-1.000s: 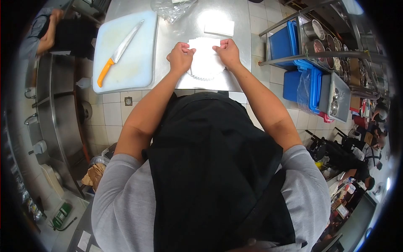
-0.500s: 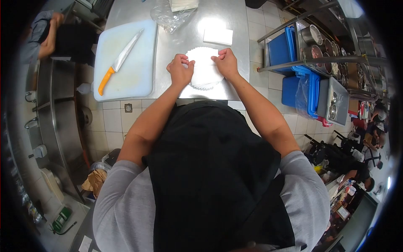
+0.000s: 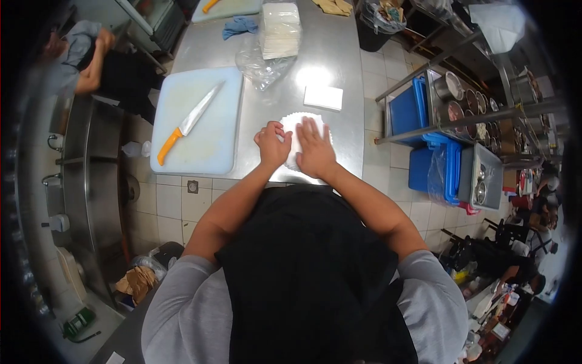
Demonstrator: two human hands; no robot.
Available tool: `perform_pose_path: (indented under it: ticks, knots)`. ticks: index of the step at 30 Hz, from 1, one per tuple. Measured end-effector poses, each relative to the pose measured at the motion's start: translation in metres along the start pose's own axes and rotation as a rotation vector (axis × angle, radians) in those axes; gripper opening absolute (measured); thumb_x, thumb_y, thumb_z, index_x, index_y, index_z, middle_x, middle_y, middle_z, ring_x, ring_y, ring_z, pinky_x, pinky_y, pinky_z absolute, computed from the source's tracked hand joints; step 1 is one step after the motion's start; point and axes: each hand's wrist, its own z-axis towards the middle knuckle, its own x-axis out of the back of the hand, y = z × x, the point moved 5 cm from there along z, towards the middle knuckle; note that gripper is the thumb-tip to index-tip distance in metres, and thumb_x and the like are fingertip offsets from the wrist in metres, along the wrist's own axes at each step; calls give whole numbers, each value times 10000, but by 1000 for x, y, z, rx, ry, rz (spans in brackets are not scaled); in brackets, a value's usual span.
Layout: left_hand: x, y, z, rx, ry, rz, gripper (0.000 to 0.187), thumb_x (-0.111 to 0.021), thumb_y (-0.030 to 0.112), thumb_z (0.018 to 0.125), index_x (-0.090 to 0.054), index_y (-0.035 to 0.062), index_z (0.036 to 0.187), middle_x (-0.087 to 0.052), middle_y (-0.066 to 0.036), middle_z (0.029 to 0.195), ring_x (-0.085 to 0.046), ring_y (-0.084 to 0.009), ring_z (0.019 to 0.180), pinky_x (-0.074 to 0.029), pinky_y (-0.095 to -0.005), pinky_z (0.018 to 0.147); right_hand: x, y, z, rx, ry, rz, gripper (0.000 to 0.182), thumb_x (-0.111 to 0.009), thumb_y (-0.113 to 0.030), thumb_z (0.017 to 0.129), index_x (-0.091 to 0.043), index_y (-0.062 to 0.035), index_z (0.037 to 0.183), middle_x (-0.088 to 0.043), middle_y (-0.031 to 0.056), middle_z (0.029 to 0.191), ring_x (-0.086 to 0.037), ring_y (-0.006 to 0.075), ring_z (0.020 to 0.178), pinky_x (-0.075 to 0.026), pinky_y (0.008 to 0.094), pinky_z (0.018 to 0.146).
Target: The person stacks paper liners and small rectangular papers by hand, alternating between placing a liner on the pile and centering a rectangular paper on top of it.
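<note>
Your right hand (image 3: 313,148) presses flat, fingers spread, on the white scalloped-edge paper stack (image 3: 303,121); your left hand (image 3: 272,144), curled, touches its nine o'clock edge on the steel tabletop (image 3: 339,67).

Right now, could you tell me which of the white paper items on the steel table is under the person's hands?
The round scalloped paper stack at the near edge; the flat right hand presses it. The small rectangular pad and the tall bagged stack lie untouched farther back.

A stainless steel table (image 3: 339,130) carries a white cutting board (image 3: 197,124) at its left with an orange-handled knife (image 3: 189,122) on it. A white paper stack (image 3: 297,128) lies near the front edge, a small white pad (image 3: 323,97) beyond it, then a clear plastic bag (image 3: 257,65) and a wrapped white stack (image 3: 279,30).
</note>
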Motion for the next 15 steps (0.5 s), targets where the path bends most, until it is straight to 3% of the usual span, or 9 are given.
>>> perform_pose_path:
  ticks: [1, 4, 5, 6, 8, 10, 12, 13, 15]
  knots:
    - [0, 0, 0, -5, -3, -3, 320, -796, 180, 823, -623, 99, 1080, -667, -4, 781, -641, -266, 905, -359, -457, 954, -4, 9, -1, -47, -68, 15, 866, -588, -392, 935, -270, 17, 1629, -200, 260, 1712, -187, 424, 1593, -145, 679, 1243]
    - [3, 1, -2, 0, -14, -20, 360, -789, 168, 825, -616, 94, 1132, -681, -29, 871, -626, -283, 949, -360, -463, 954, -9, 16, -9, -75, -54, 36, 879, -571, -415, 955, -234, 23, 1637, -178, 268, 1716, -185, 429, 1592, -131, 690, 1240]
    - [2, 2, -5, 58, 11, 79, 449, -786, 158, 826, -604, 63, 1225, -682, -106, 1086, -611, -326, 1078, -366, -515, 1000, -13, 18, -10, -72, -59, 14, 891, -558, -445, 968, -213, 24, 1643, -172, 271, 1716, -190, 428, 1592, -118, 689, 1244]
    - [1, 12, -6, 53, 13, 76, 449, -786, 158, 826, -604, 63, 1225, -682, -106, 1086, -611, -326, 1078, -366, -515, 1000, -14, 18, -13, -73, -55, 11, 891, -558, -445, 968, -213, 24, 1643, -172, 271, 1716, -190, 428, 1592, -118, 689, 1244]
    - [3, 57, 2, -268, 27, -129, 544, -749, 187, 873, -569, 3, 1353, -608, -209, 1341, -554, -399, 1268, -332, -586, 1113, -16, 18, -9, -79, -85, -42, 912, -547, -476, 970, -196, 23, 1648, -163, 269, 1720, -172, 434, 1597, -110, 688, 1246]
    - [-29, 90, 5, -344, -377, -418, 708, -712, 255, 894, -470, -44, 1489, -468, -275, 1543, -409, -449, 1462, -220, -604, 1232, -19, 17, -4, -134, -156, 81, 969, -606, -480, 921, -208, 27, 1646, -159, 277, 1718, -121, 442, 1607, -95, 710, 1232]
    - [-45, 106, -1, -354, -532, -210, 766, -653, 341, 936, -394, -54, 1539, -394, -278, 1599, -317, -447, 1519, -187, -596, 1254, -11, 18, -14, 56, 164, 55, 1019, -596, -523, 915, -164, 20, 1660, -117, 271, 1730, -74, 457, 1611, -63, 728, 1223]
    - [-56, 108, -10, -358, -689, -7, 832, -593, 427, 979, -318, -65, 1590, -319, -281, 1655, -224, -444, 1576, -153, -588, 1276, -22, 18, -10, -59, -126, -178, 1011, -539, -555, 938, -131, 12, 1670, -87, 254, 1743, -55, 460, 1612, -48, 737, 1216]
    - [-57, 83, -7, -353, -697, 170, 874, -571, 478, 981, -287, -66, 1604, -270, -272, 1681, -176, -429, 1594, -141, -590, 1277, -15, 15, -11, -45, -139, -90, 990, -514, -550, 948, -131, 8, 1671, -85, 245, 1746, -51, 455, 1614, -50, 732, 1219]
